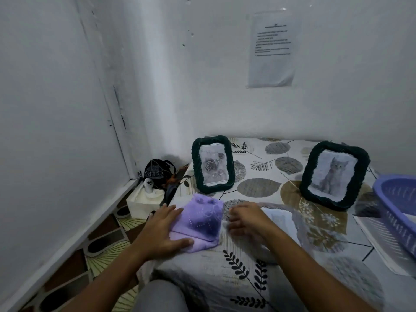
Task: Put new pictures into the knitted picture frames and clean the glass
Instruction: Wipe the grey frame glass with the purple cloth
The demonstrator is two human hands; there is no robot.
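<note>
Two dark green knitted picture frames stand upright on the table. The left frame shows a rose picture, the right frame a grey cat picture. A folded purple cloth lies flat near the table's front left. My left hand rests flat on the cloth's left side, fingers spread. My right hand hovers just right of the cloth with fingers loosely curled, blurred; it holds nothing that I can make out. A sheet of paper lies under and beyond my right hand.
A blue plastic basket sits at the right edge over more paper sheets. Left of the table, on the floor, a white tissue box and a black bag stand against the wall. A notice hangs on the wall.
</note>
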